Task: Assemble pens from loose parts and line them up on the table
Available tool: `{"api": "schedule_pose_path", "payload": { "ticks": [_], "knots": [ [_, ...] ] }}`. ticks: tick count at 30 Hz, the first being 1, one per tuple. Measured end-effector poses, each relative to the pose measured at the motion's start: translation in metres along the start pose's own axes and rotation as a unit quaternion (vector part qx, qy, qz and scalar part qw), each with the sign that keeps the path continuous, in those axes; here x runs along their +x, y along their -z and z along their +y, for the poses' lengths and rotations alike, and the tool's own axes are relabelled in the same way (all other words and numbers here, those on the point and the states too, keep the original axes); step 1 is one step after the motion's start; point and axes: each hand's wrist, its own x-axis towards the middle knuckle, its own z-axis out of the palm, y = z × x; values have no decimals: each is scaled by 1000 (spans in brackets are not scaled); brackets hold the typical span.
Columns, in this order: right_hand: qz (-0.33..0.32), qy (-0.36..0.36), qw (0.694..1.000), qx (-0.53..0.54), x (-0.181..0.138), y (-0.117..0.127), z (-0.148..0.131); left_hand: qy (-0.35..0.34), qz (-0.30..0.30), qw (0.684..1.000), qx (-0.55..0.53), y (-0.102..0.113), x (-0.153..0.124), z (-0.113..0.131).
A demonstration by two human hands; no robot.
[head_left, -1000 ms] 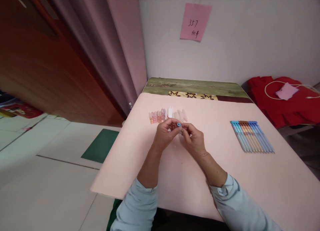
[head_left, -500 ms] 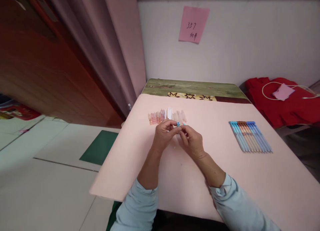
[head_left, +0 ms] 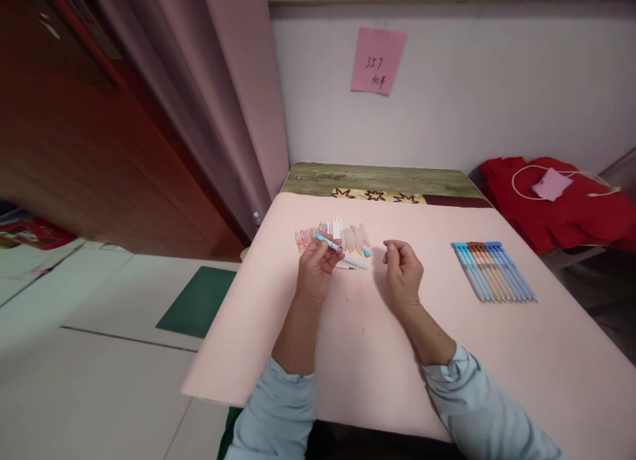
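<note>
My left hand (head_left: pixel 315 268) is closed on a short pen barrel (head_left: pixel 328 242), light blue at one end and patterned, held tilted above the table. Apart to the right, my right hand (head_left: pixel 405 274) has its fingers curled in and the thumb pressed against them; whatever may be between them is hidden. On the table between the hands lie a pale blue pen barrel (head_left: pixel 356 264), a thin white refill (head_left: pixel 345 268) with a dark tip, and a small blue cap (head_left: pixel 367 253). Behind them are pink patterned tubes (head_left: pixel 301 238), white sticks (head_left: pixel 337 225) and translucent pale tubes (head_left: pixel 364 233).
A row of several finished-looking pens (head_left: pixel 494 272) in blue, brown and violet-blue lies on the right of the pink-covered table (head_left: pixel 358 367). Red cloth (head_left: pixel 586 215) with a white cable is beyond the right edge. A pink note (head_left: pixel 378 61) hangs on the wall.
My hands have parted; the right one moved right. My left hand now shows the blue patterned barrel. The pale blue barrel, refill and blue cap now show on the table between them.
</note>
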Motion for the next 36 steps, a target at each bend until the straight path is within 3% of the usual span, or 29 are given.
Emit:
{"api": "schedule_pose_path", "payload": {
  "ticks": [8, 17, 26, 36],
  "knots": [
    [11, -1, 999, -42, 4, 3, 5, -5, 25, 999, 34, 20, -4, 5],
    [48, 25, 997, -46, 11, 7, 7, 16, 19, 988, -152, 32, -4, 16],
    [-178, 139, 968, -109, 8, 4, 4, 32, 38, 986, -161, 30, -3, 18],
    [-276, 244, 889, -272, 8, 6, 14, 72, 80, 983, -149, 20, -3, 14]
  ]
}}
